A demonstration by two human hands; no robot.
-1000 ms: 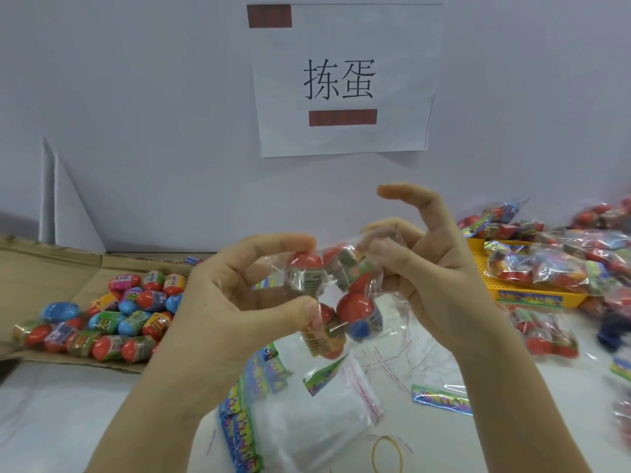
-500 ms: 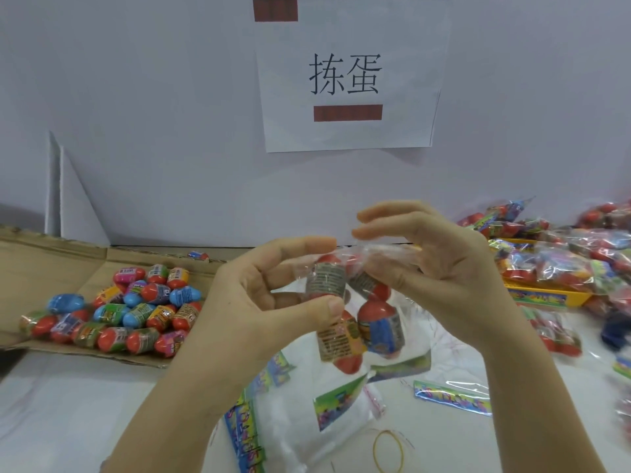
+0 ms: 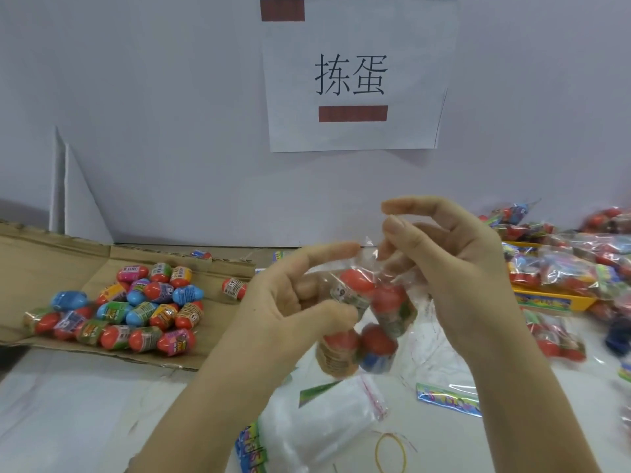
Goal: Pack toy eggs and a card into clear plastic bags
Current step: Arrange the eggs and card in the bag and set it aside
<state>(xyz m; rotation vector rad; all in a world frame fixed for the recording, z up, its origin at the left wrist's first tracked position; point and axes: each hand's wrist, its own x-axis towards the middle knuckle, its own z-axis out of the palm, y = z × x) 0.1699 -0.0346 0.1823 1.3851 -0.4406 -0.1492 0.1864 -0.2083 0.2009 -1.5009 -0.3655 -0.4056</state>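
The left hand [image 3: 293, 302] and the right hand [image 3: 457, 268] held one clear plastic bag [image 3: 409, 312] in the air above the white counter [image 3: 68, 421], a little right of the middle of the view. The left hand gripped the upper part of the bag, with its thumb pressed on an egg through the plastic. The right hand pinched the mouth of the bag with curled fingers, at 12 o'clock of the bag. Several toy eggs [image 3: 356, 281] hung inside the bag, most of them red. Whether a card was inside too could not be told.

At 9 o'clock from the bag, a pile of loose toy eggs [image 3: 136, 308] lay on a cardboard sheet [image 3: 41, 254]. At 6 o'clock lay a stack of empty bags [image 3: 317, 428], with a yellow rubber band [image 3: 391, 452] beside it. At 5 o'clock a single colourful card [image 3: 447, 399] lay flat on the counter. At 3 o'clock stood a yellow basket [image 3: 553, 302] with packed bags [image 3: 573, 264] heaped on it.
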